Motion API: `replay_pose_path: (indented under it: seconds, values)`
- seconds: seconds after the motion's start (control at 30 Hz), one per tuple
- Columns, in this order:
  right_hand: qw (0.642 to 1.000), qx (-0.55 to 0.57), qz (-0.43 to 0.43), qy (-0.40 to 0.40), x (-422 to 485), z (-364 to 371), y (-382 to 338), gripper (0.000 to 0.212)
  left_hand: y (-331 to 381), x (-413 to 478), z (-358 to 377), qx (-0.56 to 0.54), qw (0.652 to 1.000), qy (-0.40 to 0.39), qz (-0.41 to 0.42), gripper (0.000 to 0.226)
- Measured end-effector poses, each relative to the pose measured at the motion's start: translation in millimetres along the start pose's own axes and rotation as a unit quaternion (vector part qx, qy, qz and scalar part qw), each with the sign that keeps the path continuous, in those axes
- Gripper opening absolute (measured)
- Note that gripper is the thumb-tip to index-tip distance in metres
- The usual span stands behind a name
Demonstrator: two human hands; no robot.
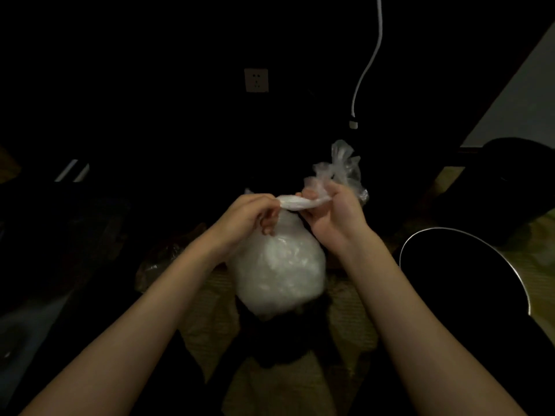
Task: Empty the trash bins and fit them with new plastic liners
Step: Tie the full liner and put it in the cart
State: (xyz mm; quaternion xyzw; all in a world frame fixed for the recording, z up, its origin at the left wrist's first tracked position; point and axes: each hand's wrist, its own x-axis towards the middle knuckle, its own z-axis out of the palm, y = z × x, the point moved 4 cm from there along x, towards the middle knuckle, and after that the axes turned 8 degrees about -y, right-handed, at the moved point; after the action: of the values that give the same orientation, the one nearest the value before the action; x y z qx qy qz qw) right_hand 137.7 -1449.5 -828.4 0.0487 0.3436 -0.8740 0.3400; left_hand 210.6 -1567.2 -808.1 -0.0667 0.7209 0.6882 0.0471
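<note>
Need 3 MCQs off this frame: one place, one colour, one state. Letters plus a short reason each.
1. Where does the bin sit relative to the bag?
A) left of it
B) right of it
C) on top of it

2. What colour is the hanging cable?
A) white
B) red
C) green

3. What is the state of the bag's neck?
A) untouched
B) held by one hand only
C) gripped by both hands

Key:
1 B: the bin's metal rim shows to the right of the bag.
2 A: the cable reads white against the dark.
3 C: the left hand and right hand both pinch the twisted neck.
</note>
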Motion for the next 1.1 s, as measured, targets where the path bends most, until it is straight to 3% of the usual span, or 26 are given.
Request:
replay_pose_path:
  seconds: [0.1, 0.2, 0.33, 0.43, 0.57, 0.63, 0.7, 0.73, 0.83, 0.97, 1.1]
  values:
    - [0.970, -0.232, -0.068, 0.020, -1.3, -12.9, -2.2, 0.036, -6.2, -0.1, -8.7, -0.101, 0.994, 0.035, -0.024, 0.032]
    - [0.887, -0.452, -0.089, -0.011, -6.0, -7.4, 3.4, 0.035, -9.0, -0.9, -13.8, -0.202, 0.976, 0.054, -0.065, 0.029]
    - [0.857, -0.512, -0.058, -0.014, -3.9, -2.8, 7.2, 0.035, -9.9, -5.8, -19.1, -0.239, 0.964, 0.094, -0.070, 0.015]
    - [0.847, -0.528, -0.053, -0.010, -5.1, -0.1, 9.1, 0.022, -12.8, -7.1, -18.0, -0.249, 0.962, 0.088, -0.069, 0.032]
    - [0.869, -0.485, -0.093, -0.019, -13.7, 4.9, 12.4, 0.023, -10.5, -13.9, -14.1, -0.117, 0.993, -0.010, -0.014, 0.035]
    - [0.852, -0.507, -0.126, -0.033, -17.4, 10.2, 11.7, 0.019, -7.3, -13.6, -18.9, 0.056, 0.997, 0.030, 0.041, 0.028]
    - [0.823, -0.542, -0.151, -0.071, -20.5, 16.9, 12.2, 0.016, -1.2, -11.9, -22.1, 0.240, 0.960, 0.104, 0.097, 0.017]
    - [0.829, -0.527, -0.158, -0.098, -21.7, 18.9, 12.2, 0.014, 1.4, -12.1, -23.2, 0.299, 0.938, 0.133, 0.117, 0.014]
    - [0.871, -0.444, -0.125, -0.167, -23.3, 19.0, 12.9, 0.025, 8.7, -12.9, -26.9, 0.365, 0.901, 0.155, 0.178, 0.015]
    - [0.894, -0.403, -0.033, -0.193, -19.0, 14.0, 14.0, 0.035, 13.6, -10.8, -29.2, 0.445, 0.869, 0.115, 0.184, 0.032]
    - [0.933, -0.309, 0.021, -0.183, -15.8, 9.7, 21.0, 0.036, 17.0, -10.2, -29.2, 0.485, 0.849, 0.115, 0.174, 0.017]
